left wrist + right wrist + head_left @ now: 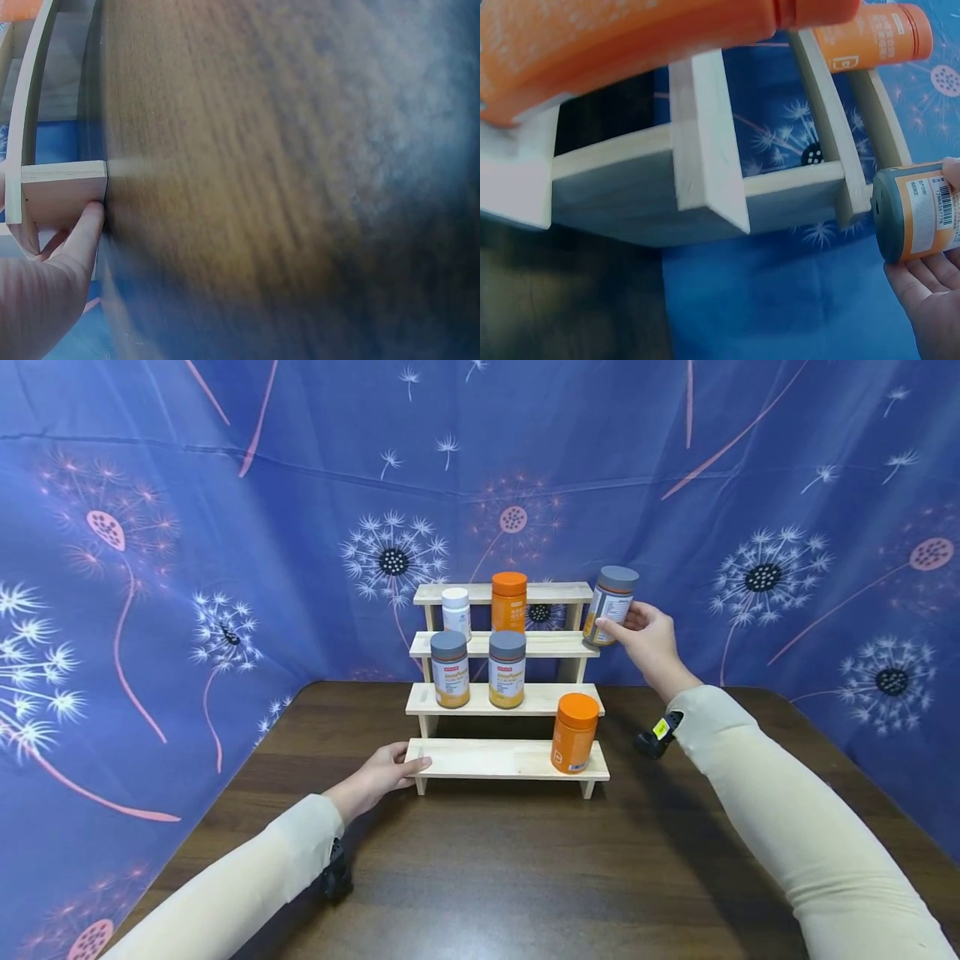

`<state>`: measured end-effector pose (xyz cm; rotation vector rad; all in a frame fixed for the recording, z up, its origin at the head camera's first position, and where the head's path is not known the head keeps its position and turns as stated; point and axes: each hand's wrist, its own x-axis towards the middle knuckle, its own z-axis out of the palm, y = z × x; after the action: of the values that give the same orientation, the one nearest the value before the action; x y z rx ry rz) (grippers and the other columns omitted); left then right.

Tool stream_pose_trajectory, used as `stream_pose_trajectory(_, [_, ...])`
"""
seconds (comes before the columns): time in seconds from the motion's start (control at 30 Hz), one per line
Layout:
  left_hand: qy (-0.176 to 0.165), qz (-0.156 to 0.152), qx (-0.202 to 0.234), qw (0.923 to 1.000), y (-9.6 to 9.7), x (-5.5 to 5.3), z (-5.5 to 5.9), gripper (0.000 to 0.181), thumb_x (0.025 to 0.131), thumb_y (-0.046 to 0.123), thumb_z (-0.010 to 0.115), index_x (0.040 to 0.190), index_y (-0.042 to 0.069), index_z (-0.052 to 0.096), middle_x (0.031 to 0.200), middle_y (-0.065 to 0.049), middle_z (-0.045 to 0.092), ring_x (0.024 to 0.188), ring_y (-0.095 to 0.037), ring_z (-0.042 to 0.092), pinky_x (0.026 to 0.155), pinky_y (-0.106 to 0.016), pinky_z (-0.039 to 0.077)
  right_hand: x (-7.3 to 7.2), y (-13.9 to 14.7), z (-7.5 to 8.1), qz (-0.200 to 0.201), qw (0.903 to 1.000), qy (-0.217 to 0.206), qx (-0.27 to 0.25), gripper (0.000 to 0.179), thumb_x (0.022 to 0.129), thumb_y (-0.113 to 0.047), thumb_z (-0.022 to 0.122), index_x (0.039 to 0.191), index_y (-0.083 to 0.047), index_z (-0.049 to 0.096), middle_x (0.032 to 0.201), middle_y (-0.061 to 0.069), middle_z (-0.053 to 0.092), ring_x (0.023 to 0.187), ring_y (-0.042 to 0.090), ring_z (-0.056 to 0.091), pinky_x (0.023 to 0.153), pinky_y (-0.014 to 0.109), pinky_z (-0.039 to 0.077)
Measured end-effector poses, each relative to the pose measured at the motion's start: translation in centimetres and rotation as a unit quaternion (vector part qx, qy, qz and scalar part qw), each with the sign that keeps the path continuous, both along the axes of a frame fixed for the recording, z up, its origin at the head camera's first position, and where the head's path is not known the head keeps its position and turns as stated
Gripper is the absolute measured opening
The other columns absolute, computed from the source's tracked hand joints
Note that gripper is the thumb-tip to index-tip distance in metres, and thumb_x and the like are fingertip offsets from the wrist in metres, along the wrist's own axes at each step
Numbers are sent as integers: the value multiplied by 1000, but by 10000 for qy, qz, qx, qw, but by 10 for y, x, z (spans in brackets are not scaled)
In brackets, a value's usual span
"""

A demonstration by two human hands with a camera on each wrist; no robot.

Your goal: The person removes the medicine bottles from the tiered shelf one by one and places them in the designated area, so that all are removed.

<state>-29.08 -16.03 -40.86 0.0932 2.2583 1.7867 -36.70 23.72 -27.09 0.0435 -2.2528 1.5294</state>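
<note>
A four-step wooden display rack (480, 758) stands on the table. My left hand (378, 777) grips the left end of its lowest step, thumb on top; the left wrist view shows a finger against the step's leg (64, 187). My right hand (654, 642) holds a grey-lidded supplement bottle (611, 603), slightly tilted, at the right end of the second step from the top. In the right wrist view the bottle's label (928, 214) shows a barcode, and its grey end is close to the rack.
Two grey-lidded bottles, left (450, 670) and right (507, 670), stand on the second-lowest step. Above are a small white bottle (456, 612) and an orange bottle (509, 603). Another orange bottle (574, 733) is on the lowest step's right end. A blue curtain (300, 527) hangs behind.
</note>
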Motion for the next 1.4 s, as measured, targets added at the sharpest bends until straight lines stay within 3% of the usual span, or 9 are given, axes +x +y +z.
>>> stream_pose_trajectory(0.3, [-1,16,-41,10000,1,-2,2,56,97,12,59,140,-13,34,127,-27,55,105,-19,59,105,-47,48,5,18,-5,-200,9997,-152,82,72,87,-41,71,141,-2,45,135,18,55,113,18,54,107,38,48])
stream_pose_trajectory(0.6, [-47,52,-59,10000,-2,0,2,56,97,13,59,140,-13,34,129,-28,53,107,-21,59,106,-48,48,6,30,-15,-336,9986,-219,335,64,90,-36,68,137,3,48,129,23,58,91,0,54,83,17,49])
stream_pose_trajectory(0.87, [-107,27,3,9999,0,2,-5,56,96,12,60,139,-14,35,125,-27,55,104,-20,60,104,-47,49,5,42,-33,-426,9967,-488,491,66,90,-39,67,137,4,48,129,23,58,92,4,53,84,21,49])
stream_pose_trajectory(1.2, [-54,42,-4,10000,-1,2,-3,55,97,12,59,140,-14,34,127,-28,54,105,-20,59,105,-49,48,7,49,-38,-435,9962,-449,614,66,91,-35,67,139,3,44,132,24,56,110,25,55,103,45,49])
stream_pose_trajectory(1.4, [-44,50,-70,10000,-1,2,-1,54,97,12,58,140,-13,35,128,-28,54,106,-21,59,105,-48,48,9,55,-41,-448,9954,-410,739,68,91,-34,68,140,5,41,131,24,55,112,28,54,98,39,51])
